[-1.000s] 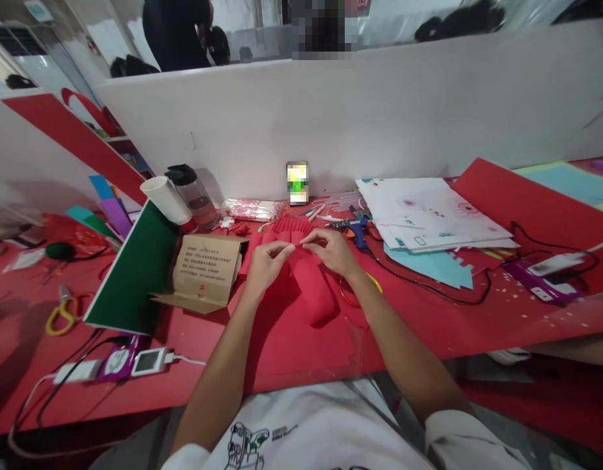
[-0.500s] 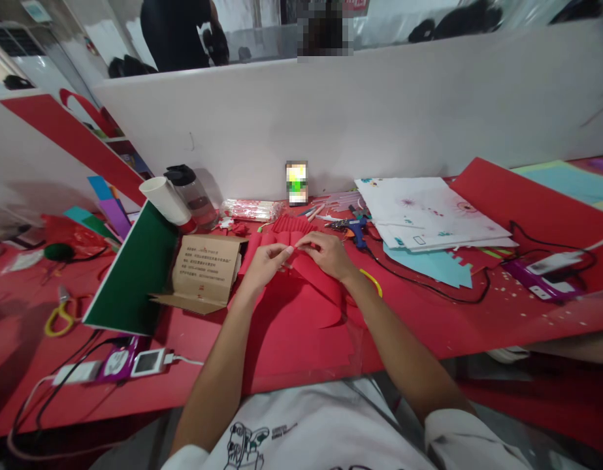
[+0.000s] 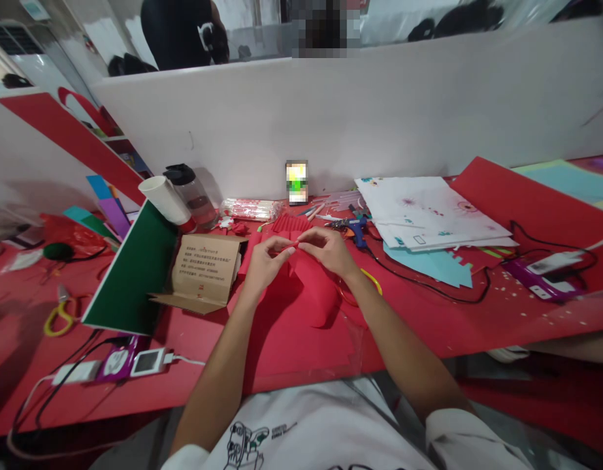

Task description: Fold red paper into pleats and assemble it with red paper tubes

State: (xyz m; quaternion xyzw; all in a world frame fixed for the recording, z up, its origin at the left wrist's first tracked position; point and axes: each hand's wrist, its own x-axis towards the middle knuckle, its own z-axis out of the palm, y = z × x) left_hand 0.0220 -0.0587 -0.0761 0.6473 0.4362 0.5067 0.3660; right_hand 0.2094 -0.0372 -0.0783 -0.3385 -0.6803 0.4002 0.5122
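Observation:
My left hand [image 3: 270,258] and my right hand [image 3: 325,249] meet at the middle of the table, thumbs and fingertips pinching the top edge of a sheet of red paper [image 3: 317,294]. The sheet curves down toward me below my fingers. Just behind my hands is a pleated piece of red paper [image 3: 290,223]. Flat red sheets [image 3: 294,356] lie under my forearms. Close to my right hand rests a blue hot glue gun [image 3: 356,228] with a black cord. Beside my right forearm is a yellow-handled tool [image 3: 371,282], partly hidden.
An open cardboard box [image 3: 203,271] and a leaning green board [image 3: 134,274] stand left, with a bottle [image 3: 193,196] and white roll [image 3: 166,201] behind. Scissors [image 3: 61,313] and a power strip [image 3: 117,362] lie further left. A phone [image 3: 297,183] leans on the partition; white sheets [image 3: 433,212] lie right.
The red sheet between my hands has shifted, its lower edge swinging left and bulging toward me. Both hands stay nearly in place, fingertips still pinched together.

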